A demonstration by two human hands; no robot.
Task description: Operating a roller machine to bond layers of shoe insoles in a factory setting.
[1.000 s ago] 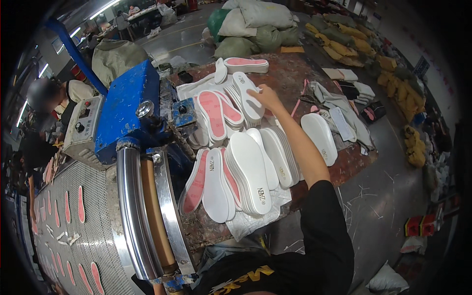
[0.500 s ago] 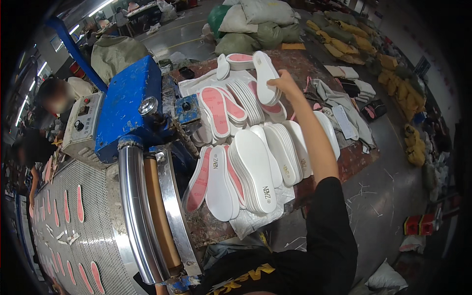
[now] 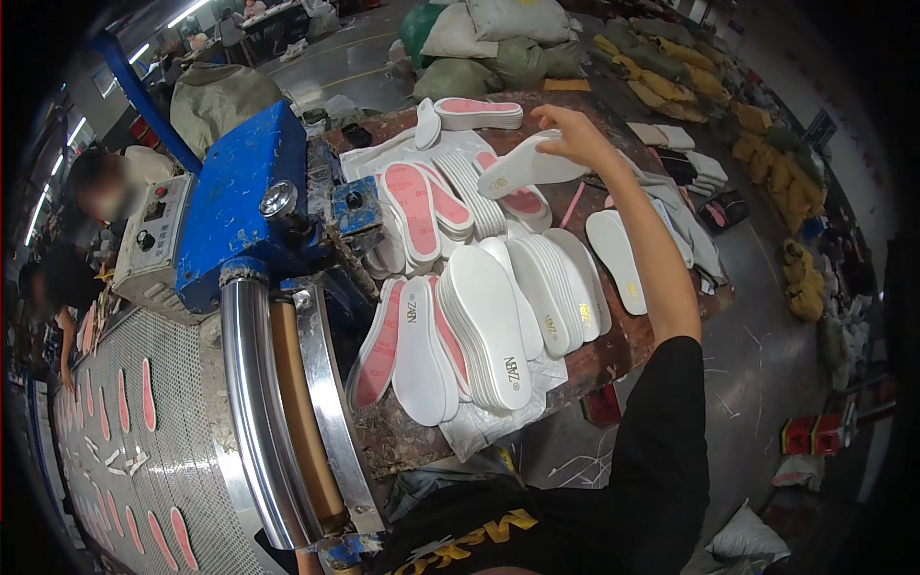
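My right hand [image 3: 572, 137] is closed on the heel end of a white insole [image 3: 527, 165]. The insole tilts over the far part of the work table, above a pink-faced insole [image 3: 522, 198]. Nearer to me stand leaning stacks of white insoles [image 3: 484, 321] with dark or gold print, some showing pink undersides. A row of thin white insoles on edge [image 3: 470, 187] lies left of the held one. To the right, a single white insole [image 3: 616, 257] lies under my forearm. Only a sliver of my left arm shows at the lower edge; the left hand is hidden.
A blue roller machine [image 3: 251, 192] with a shiny metal roller [image 3: 264, 412] stands on the left. Pink insoles [image 3: 149, 395] lie on its mesh conveyor belt [image 3: 196, 422]. A co-worker's arm [image 3: 67, 350] reaches over the far belt. Full sacks [image 3: 503, 62] are piled behind the table.
My right hand has moved slightly right, and the insole in it has swung from nearly upright to nearly level. A white insole at the right now shows more fully.
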